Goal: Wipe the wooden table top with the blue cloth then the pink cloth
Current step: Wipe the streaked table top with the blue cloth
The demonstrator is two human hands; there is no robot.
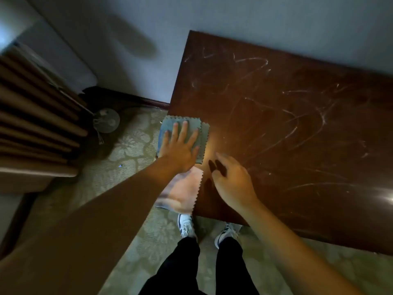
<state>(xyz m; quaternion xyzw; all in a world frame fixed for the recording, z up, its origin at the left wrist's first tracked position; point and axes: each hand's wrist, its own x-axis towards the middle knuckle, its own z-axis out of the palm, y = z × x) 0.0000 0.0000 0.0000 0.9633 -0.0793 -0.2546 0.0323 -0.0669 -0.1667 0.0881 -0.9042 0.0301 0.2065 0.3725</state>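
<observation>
In the head view, a dark wooden counter (287, 124) fills the right half of the frame, its top crossed by pale streaks and smears and its left edge running down the middle of the picture. The blue cloth (182, 136) lies folded at that left edge, a little above centre, part of it reaching past the edge over the floor. The left hand (180, 147) lies flat on top of it, fingers straight and spread, palm pressing the cloth down, the bare forearm running in from the lower left of the frame. Just below it, touching the blue cloth's lower edge, the pink cloth (185, 190) sits on the same corner of the counter with a zigzag-cut right edge; the left wrist passes over its upper part. The right hand (231, 177) is just right of the pink cloth, above the wood, its fingers loosely curled and holding nothing; whether the fingertips touch the surface I cannot tell. A bright spot of light falls on the wood between the two hands. At the bottom centre, black trouser legs (210, 265) and white shoes (187, 225) stand on a patterned carpet (136, 145). Brown curtains (34, 116) hang at the left.
</observation>
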